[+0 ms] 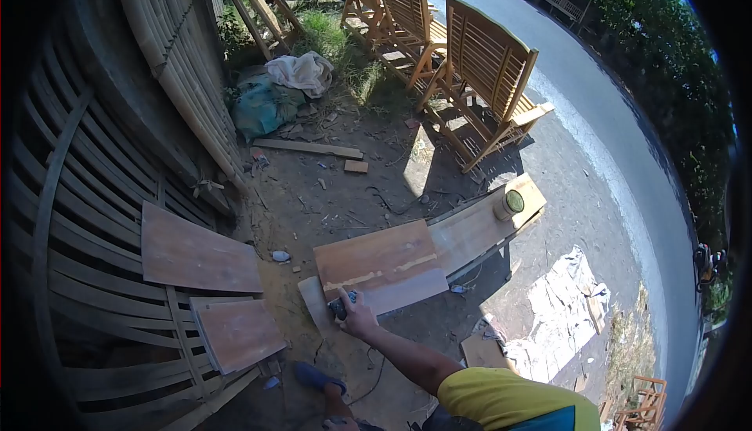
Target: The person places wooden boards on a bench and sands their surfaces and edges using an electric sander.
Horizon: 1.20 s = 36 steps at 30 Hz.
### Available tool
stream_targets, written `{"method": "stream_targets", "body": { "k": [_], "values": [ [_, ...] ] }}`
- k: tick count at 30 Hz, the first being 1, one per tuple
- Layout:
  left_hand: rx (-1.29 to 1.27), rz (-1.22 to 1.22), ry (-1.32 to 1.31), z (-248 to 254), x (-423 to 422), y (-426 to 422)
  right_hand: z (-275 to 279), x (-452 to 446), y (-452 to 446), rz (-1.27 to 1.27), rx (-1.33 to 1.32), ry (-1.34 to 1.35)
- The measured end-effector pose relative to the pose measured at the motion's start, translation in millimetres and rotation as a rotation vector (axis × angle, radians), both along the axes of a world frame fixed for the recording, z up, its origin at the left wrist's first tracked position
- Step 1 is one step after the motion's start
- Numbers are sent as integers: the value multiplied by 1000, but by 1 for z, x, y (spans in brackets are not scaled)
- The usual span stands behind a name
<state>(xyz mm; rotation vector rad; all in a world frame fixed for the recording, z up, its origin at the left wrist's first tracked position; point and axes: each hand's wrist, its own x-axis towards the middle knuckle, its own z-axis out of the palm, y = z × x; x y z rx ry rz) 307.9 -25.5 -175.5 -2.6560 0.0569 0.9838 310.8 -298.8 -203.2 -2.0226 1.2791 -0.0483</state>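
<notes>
My right hand (359,317) reaches in from the lower right and is closed around a small dark block-like object (340,306). Fingers cover part of that object, so its exact kind does not show. It rests at the near left corner of a reddish-brown wooden board (368,255). A pale streak of filler-like material runs across the board. Beneath lies a longer, lighter plank (468,237), raised off the ground. At its far end stands a tin can (509,204) with a greenish top. I cannot make out my left hand.
Brown panels (200,251) lean on a slatted bamboo frame (86,219) at left, with more panels (237,333) below. Wooden chairs (489,59) stand beside the road (611,110). A white cloth (560,309) lies at right. My foot in a blue shoe (317,378) is below the board.
</notes>
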Motion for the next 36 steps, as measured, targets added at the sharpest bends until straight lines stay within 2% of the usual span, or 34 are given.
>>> {"method": "stream_targets", "body": {
  "k": [11,13,15,20,22,27,30,36],
  "values": [
    [26,51,-39,9,-13,37,8,-123,-70,-210,-26,124],
    [20,51,-47,11,-15,48,3,-146,-84,-269,0,212],
    [9,54,-49,10,-17,59,-10,-172,-96,-305,-119,209],
    [0,-25,-56,-3,-21,82,-22,-228,-134,-489,-194,304],
    [15,25,-10,14,-17,70,-28,-239,-147,-555,-210,341],
    [37,110,15,6,-16,76,-20,-199,-140,-515,-262,332],
    [20,91,-11,-5,-18,87,-18,-159,-120,-427,-286,270],
    [46,115,27,6,-13,74,-27,-79,-74,-169,-337,82]
  ]
}}
